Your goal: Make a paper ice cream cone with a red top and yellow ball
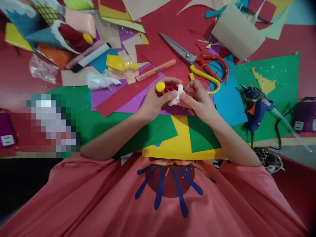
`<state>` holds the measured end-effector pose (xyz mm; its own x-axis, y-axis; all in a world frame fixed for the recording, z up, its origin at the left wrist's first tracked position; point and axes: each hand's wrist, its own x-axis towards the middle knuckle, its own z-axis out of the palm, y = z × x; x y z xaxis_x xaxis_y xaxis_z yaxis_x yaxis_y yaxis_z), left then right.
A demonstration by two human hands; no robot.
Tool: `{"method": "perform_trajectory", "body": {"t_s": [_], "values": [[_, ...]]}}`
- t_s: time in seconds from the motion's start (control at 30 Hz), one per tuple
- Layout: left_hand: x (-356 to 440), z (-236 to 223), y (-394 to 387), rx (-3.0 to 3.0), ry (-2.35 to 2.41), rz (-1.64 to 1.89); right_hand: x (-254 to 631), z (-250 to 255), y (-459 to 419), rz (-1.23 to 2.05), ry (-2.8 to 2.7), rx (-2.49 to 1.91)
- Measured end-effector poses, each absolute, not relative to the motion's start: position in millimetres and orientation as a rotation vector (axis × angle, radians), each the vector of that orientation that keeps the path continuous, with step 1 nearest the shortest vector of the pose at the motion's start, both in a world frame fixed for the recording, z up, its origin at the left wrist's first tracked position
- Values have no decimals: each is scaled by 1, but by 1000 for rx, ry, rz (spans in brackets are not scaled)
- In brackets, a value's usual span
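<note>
A small orange paper cone (pixel 184 102) with a grid pattern is held between my two hands above the purple paper. White clay (pixel 178 95) wraps its rim, and red folded paper shows inside the mouth. A yellow ball (pixel 160 87) sits at the left end of the red paper. My left hand (pixel 156 100) is closed around the rim side, its thumb pressed on the white clay. My right hand (pixel 202 102) pinches the cone from the right, thumb on the clay's edge. The fingers hide part of the cone.
Open scissors (pixel 188 56) lie just beyond my hands. A glue gun (pixel 258 110) with a cord rests at right. Finished-looking cones (pixel 50 38), markers (pixel 91 56), bagged clay (pixel 101 80), a cardboard-coloured roll (pixel 238 31) and coloured paper scraps (pixel 129 93) cover the table.
</note>
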<state>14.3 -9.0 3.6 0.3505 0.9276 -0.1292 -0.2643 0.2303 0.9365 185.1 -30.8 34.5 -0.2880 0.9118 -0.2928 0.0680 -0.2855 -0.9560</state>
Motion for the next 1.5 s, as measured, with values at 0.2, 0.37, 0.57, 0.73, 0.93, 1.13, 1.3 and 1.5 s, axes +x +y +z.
{"method": "perform_trajectory", "body": {"t_s": [0.2,0.37,0.57,0.73,0.93,1.13,1.3,1.5], "values": [[15,6,-8,878,809,977,183,35,-32,1637,-1304,-1265],[13,7,-3,818,756,970,185,32,-33,1575,-1338,-1287],[12,11,-2,676,707,956,188,33,-30,1357,-1484,-1341],[15,11,-4,695,763,953,189,36,-30,1315,-1538,-1371],[17,9,-6,856,760,1010,188,35,-30,1400,-1439,-1324],[16,7,-8,911,756,984,187,33,-29,1370,-1460,-1352],[16,8,-9,920,740,975,186,33,-29,1407,-1432,-1316],[18,7,-9,925,790,1025,185,34,-30,1448,-1407,-1322]]}}
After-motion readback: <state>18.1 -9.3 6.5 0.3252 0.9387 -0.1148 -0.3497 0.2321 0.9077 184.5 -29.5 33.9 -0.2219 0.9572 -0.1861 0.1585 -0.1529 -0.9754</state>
